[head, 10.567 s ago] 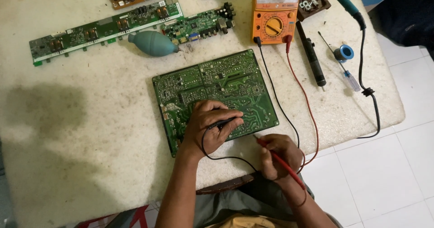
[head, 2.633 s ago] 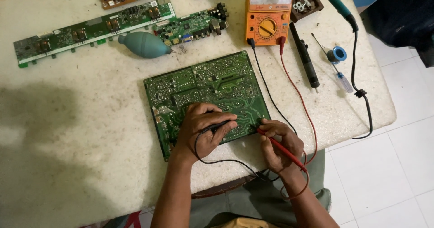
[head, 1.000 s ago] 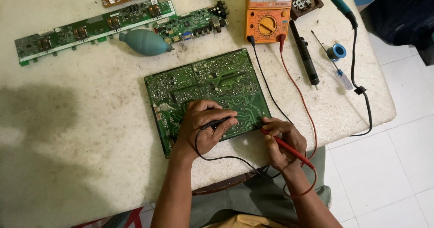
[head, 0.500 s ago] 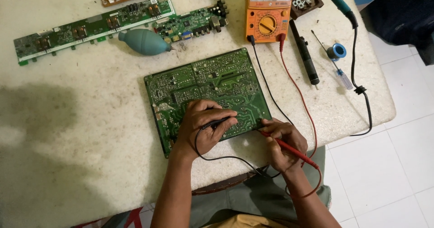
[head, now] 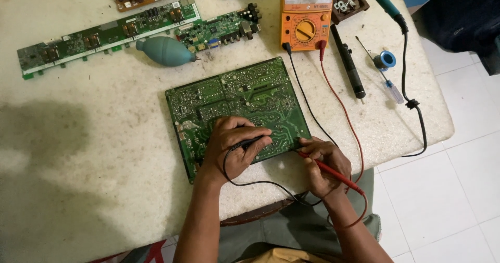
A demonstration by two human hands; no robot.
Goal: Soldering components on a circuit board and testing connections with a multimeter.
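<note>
A pale speckled bench (head: pixel 78 153) stands over white floor tiles (head: pixel 458 190). Left hand (head: pixel 232 148) pinches a black probe (head: pixel 250 142), right hand (head: pixel 324 165) a red probe (head: pixel 333 173); tips hidden on the circuit board (head: pixel 234 93).

Even, soft daylight, sharp focus, broad dim shadow across table (head: pixel 62 153) at left.
</note>
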